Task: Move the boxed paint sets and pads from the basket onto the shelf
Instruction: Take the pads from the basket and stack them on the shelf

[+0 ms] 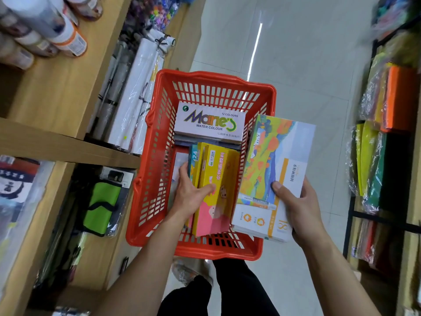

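A red plastic basket [157, 137] stands on the floor in front of me. Inside it my left hand [191, 195] grips a yellow and pink paint box [216, 179], which stands on edge beside a teal box [193, 160]. A white Marie's water colour box [209, 122] lies at the basket's far end. My right hand [298, 206] holds a large white paint set with a colourful landscape print [273, 165] over the basket's right rim, thumb on top. The wooden shelf [57, 87] runs along the left.
The left shelf carries spray cans [52, 28] on top, rolled paper in plastic [134, 92] and a green pouch [102, 206] lower down. A black rack with coloured paper packs [382, 133] lines the right. Pale tiled floor [296, 65] stretches ahead. My dark trouser legs show below.
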`<state>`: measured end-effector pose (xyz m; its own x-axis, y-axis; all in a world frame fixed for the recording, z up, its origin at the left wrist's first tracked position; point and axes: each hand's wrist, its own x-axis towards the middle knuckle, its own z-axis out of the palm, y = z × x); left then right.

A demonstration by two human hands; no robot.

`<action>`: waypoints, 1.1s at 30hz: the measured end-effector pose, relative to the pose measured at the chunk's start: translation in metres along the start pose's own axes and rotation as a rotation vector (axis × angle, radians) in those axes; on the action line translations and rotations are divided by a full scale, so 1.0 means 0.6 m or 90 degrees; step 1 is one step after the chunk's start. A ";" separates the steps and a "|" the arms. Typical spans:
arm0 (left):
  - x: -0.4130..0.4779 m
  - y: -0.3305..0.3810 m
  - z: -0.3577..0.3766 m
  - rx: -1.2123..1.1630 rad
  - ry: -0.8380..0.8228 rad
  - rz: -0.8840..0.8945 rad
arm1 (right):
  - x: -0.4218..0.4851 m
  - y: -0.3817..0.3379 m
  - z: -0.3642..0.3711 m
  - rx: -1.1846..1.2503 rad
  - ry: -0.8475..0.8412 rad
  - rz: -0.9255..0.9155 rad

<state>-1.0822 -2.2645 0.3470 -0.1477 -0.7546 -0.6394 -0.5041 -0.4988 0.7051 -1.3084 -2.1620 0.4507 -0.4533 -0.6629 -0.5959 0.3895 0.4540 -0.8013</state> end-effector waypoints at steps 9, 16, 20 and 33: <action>-0.171 0.144 -0.224 -0.189 0.122 0.131 | -0.053 -0.078 0.040 0.012 -0.046 -0.055; -0.382 0.232 -0.352 -0.299 0.211 0.241 | -0.150 -0.184 0.105 0.033 -0.140 -0.099; -0.524 0.250 -0.408 -0.361 0.261 0.278 | -0.246 -0.254 0.163 0.031 -0.249 -0.139; -0.898 0.129 -0.570 -0.483 0.516 0.350 | -0.573 -0.319 0.401 -0.094 -0.581 -0.241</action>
<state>-0.7506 -2.0424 0.8508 0.5213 -0.8532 -0.0193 0.1189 0.0501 0.9916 -1.0341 -2.1644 0.8213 0.2873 -0.9545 -0.0804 0.2150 0.1460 -0.9656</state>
